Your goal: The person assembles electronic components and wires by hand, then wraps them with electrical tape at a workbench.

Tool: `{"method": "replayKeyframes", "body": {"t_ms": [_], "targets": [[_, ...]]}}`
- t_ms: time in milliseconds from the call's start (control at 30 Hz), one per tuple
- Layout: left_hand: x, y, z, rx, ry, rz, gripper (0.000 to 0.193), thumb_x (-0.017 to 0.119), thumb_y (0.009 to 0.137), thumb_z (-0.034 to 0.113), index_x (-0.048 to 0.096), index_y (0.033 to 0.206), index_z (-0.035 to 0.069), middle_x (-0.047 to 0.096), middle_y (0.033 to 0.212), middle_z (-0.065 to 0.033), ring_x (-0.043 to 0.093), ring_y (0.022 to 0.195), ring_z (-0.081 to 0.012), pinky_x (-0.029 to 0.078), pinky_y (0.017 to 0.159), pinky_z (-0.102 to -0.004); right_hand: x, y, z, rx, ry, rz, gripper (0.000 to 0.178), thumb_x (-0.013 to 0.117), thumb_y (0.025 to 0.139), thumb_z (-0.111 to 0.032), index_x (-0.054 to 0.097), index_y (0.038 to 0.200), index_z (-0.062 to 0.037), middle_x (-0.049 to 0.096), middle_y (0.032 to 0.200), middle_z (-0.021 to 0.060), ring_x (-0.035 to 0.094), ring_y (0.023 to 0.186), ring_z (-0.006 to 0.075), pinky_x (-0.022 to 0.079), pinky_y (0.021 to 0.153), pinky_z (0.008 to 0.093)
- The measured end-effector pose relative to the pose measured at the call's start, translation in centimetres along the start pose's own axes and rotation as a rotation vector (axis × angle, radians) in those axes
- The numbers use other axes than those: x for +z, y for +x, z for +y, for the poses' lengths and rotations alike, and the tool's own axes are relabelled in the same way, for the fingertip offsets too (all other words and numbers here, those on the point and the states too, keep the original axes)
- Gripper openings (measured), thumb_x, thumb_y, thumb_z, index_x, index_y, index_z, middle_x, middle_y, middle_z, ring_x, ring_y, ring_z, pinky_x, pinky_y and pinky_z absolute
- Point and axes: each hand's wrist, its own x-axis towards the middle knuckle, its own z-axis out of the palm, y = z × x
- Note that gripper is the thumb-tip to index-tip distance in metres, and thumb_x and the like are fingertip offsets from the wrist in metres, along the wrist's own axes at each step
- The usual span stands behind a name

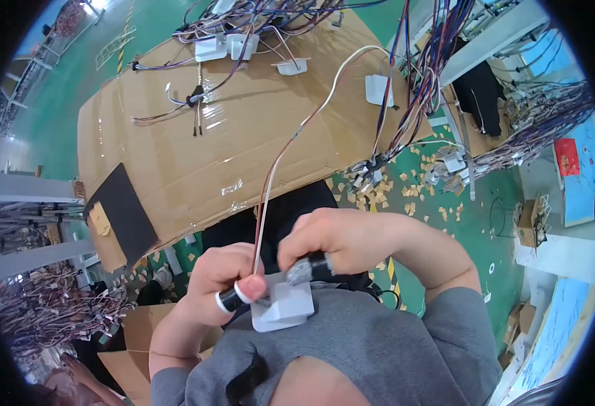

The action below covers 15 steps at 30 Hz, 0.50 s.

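White moulded-plastic housing (293, 306): lower centre, before a grey shirt. Left hand (224, 279), black tape at thumb: pinching slender white-and-brown wire pair (300, 128) beside housing. Right hand (328, 237): fingers curled at housing's upper edge, grip unclear. Cardboard-covered brown counter (243, 155): upper centre.

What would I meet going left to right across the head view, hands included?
Black sheet on the cardboard → left hand → white plastic piece → right hand → hanging black cloth → red item on a blue surface.
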Motion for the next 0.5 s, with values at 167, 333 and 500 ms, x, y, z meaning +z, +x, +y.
{"method": "replayKeyframes", "body": {"t_ms": [167,333,500], "targets": [[-1.4,0.2,-1.1,0.236,-0.26,0.177,0.025,0.062,0.082,0.022,0.053,0.064,0.006,0.052,0.06,-0.0054,0.046,0.053,-0.015,0.036,0.049,-0.0283,-2.6,-6.7,3.8,0.618,0.31,0.287,0.012,0.06,0.074,-0.005,0.061,0.086,-0.003,0.06,0.078,0.0026,0.057,0.077,0.0127,0.047,0.066,0.028],[1.4,3.6,-1.0,0.258,0.404,0.303,0.025,0.056,0.086,0.018,0.05,0.069,0.002,0.046,0.063,-0.0096,0.044,0.054,-0.0202,0.035,0.051,-0.03,0.0,-0.5,4.1,0.063,0.147,0.314,0.058,0.069,0.071,-0.021,0.045,0.12,-0.0055,0.054,0.11,0.0075,0.05,0.105,0.0137,0.038,0.092,0.0279],[-0.3,5.4,-2.3,0.283,0.923,0.439,0.027,0.057,0.086,0.023,0.052,0.069,0.003,0.046,0.062,-0.008,0.044,0.056,-0.0179,0.035,0.052,-0.0301,2.7,1.2,2.7,0.358,-0.163,0.739,0.048,0.073,0.06,-0.017,0.053,0.102,-0.0022,0.062,0.09,0.0135,0.061,0.089,0.0258,0.046,0.078,0.0317]]}}
